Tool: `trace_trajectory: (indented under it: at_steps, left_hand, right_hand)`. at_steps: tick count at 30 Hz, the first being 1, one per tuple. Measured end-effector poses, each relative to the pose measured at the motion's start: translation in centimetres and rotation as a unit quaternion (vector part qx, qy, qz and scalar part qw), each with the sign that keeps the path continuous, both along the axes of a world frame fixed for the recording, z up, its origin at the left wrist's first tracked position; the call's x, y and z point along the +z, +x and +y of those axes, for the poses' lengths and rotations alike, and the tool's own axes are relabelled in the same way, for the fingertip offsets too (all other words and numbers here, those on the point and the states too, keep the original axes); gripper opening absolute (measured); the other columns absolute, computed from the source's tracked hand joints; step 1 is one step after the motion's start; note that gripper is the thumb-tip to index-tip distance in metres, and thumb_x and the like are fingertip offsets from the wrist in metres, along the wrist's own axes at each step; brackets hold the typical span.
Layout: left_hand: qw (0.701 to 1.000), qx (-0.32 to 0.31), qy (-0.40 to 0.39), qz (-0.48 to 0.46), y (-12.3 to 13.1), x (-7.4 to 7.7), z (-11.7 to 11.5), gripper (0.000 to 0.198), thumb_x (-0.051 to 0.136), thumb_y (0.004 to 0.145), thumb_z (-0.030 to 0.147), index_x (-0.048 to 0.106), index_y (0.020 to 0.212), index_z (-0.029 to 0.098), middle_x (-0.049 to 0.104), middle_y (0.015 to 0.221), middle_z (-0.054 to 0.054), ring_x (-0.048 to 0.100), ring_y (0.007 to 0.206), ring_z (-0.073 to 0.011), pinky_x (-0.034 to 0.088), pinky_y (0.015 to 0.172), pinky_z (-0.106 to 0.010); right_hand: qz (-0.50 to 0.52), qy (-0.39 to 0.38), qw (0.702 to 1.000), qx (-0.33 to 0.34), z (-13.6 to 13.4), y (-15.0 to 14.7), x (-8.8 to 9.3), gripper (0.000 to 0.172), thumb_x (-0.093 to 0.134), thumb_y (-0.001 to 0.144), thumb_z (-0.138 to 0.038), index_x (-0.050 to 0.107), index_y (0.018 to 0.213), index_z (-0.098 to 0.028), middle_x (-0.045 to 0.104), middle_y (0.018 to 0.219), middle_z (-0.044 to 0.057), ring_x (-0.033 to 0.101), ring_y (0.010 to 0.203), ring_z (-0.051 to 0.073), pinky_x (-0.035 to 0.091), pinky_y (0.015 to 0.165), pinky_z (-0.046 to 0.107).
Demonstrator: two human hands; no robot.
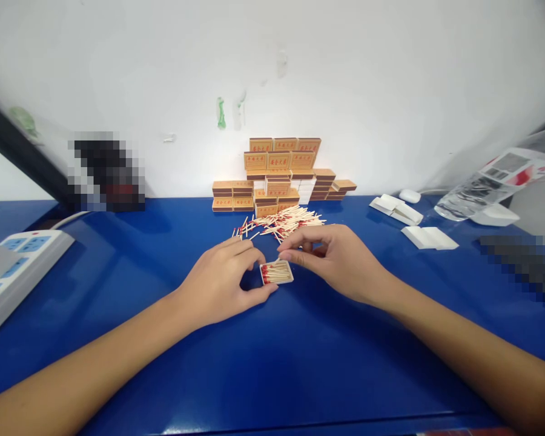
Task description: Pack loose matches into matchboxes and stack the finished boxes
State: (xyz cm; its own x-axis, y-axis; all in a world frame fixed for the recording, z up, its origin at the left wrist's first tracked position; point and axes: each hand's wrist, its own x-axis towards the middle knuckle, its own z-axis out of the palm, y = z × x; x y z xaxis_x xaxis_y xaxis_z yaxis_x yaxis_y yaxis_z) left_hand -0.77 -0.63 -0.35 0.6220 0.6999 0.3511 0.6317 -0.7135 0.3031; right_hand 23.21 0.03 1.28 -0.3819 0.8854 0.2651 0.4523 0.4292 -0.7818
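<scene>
A small white matchbox tray (292, 275) lies on the blue table, with a layer of matches (277, 272) inside, red heads to the left. My left hand (229, 278) is closed around the tray's left end, thumb at the near side and fingers at the far side. Above the tray's far edge, my right hand (324, 257) pinches a match (278, 260), most of it hidden by the fingertips. A loose heap of red-headed matches (295, 221) spreads just beyond both hands.
Stacked matchboxes (279, 160) stand against the wall behind the heap. At left is a white power strip (49, 251). To the right lie white folded card pieces (429, 237), a white earphone case (409, 195) and a clear plastic bottle (476, 188).
</scene>
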Motion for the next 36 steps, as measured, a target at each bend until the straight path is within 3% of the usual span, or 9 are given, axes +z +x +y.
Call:
trace_trajectory:
  at_steps: [7, 17, 24, 30, 33, 36]
  left_hand:
    - [1.0, 0.007, 0.005, -0.011, 0.0, -0.2, 0.2, 0.024, 0.078, 0.092, 0.04, 0.07, 0.101, 0.019, 0.07, 0.092, -0.003, 0.065, 0.088, -0.0225, 0.05, 0.077, -0.036]
    - [1.0, 0.005, 0.001, -0.012, -0.1, -0.3, 0.2, 0.024, 0.079, 0.091, 0.04, 0.07, 0.099, 0.019, 0.071, 0.093, -0.003, 0.066, 0.089, -0.0232, 0.051, 0.079, -0.037]
    - [1.0, -0.001, -0.012, -0.007, 0.0, -0.2, 0.1, 0.023, 0.079, 0.091, 0.039, 0.069, 0.096, 0.019, 0.072, 0.095, -0.003, 0.067, 0.09, -0.0228, 0.052, 0.079, -0.038]
    - [1.0, -0.006, -0.008, -0.005, 0.0, -0.1, 0.1, 0.022, 0.078, 0.091, 0.038, 0.068, 0.096, 0.019, 0.072, 0.096, -0.004, 0.067, 0.091, -0.0232, 0.053, 0.082, -0.039]
    - [1.0, -0.005, -0.005, -0.002, 0.0, -0.1, 0.0, 0.023, 0.079, 0.09, 0.039, 0.069, 0.097, 0.019, 0.071, 0.095, -0.004, 0.067, 0.091, -0.0233, 0.054, 0.082, -0.039]
    - [1.0, -0.01, -0.009, 0.0, 0.0, -0.1, -0.1, 0.025, 0.08, 0.09, 0.041, 0.071, 0.1, 0.019, 0.071, 0.095, -0.004, 0.066, 0.09, -0.0231, 0.054, 0.082, -0.039]
  right_hand:
    - [-0.038, 0.03, 0.998, -0.031, 0.1, -0.3, -1.3, 0.006, 0.079, 0.091, -0.025, 0.081, 0.085, -0.024, 0.066, 0.077, -0.002, 0.046, 0.065, 0.013, 0.036, 0.061, 0.03]
    - [-0.102, 0.011, 0.995, -0.004, -0.1, -0.4, -1.0, 0.011, 0.077, 0.095, -0.029, 0.079, 0.086, -0.024, 0.054, 0.076, -0.002, 0.048, 0.069, 0.015, 0.038, 0.064, 0.031]
    - [-0.11, 0.07, 0.991, 0.038, -0.4, -0.2, -1.9, 0.006, 0.072, 0.098, -0.021, 0.077, 0.094, -0.022, 0.06, 0.094, 0.001, 0.054, 0.078, 0.015, 0.043, 0.071, 0.03]
    - [-0.134, 0.103, 0.983, 0.076, -0.6, -0.1, -1.3, 0.01, 0.067, 0.099, -0.018, 0.076, 0.099, -0.021, 0.063, 0.1, 0.004, 0.059, 0.086, 0.017, 0.046, 0.075, 0.031]
    - [-0.157, 0.121, 0.978, 0.065, -0.3, 0.4, -0.8, 0.009, 0.067, 0.099, -0.019, 0.075, 0.097, -0.021, 0.063, 0.097, 0.004, 0.058, 0.084, 0.017, 0.045, 0.073, 0.031]
    - [-0.175, 0.136, 0.975, 0.011, 0.6, 0.9, -0.7, 0.011, 0.066, 0.098, -0.021, 0.072, 0.089, -0.02, 0.064, 0.086, 0.002, 0.056, 0.075, 0.016, 0.04, 0.068, 0.031]
